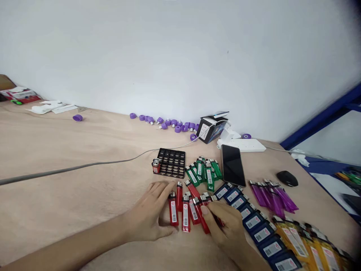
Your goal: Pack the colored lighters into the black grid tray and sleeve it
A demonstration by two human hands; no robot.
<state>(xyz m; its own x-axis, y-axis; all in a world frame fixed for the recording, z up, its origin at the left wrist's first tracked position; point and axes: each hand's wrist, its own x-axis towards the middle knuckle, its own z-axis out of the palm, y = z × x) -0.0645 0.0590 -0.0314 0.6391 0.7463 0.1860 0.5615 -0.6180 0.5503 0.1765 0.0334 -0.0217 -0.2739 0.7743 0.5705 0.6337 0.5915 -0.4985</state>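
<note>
Several red lighters lie in a loose group on the table between my hands. My left hand rests at the left side of this group, fingers apart, its fingertips beside the leftmost red lighter. Over the right side of the group, my right hand is closed, with thumb and fingers on a red lighter. Behind them stands a black gridded tray with red lighters upright at its left edge. Green lighters lie right of the tray.
Blue lighters form a row at the right, near yellow lighters and purple lighters. A phone, a mouse, a power strip and a black box sit behind. Purple caps line the wall; a cable crosses the table.
</note>
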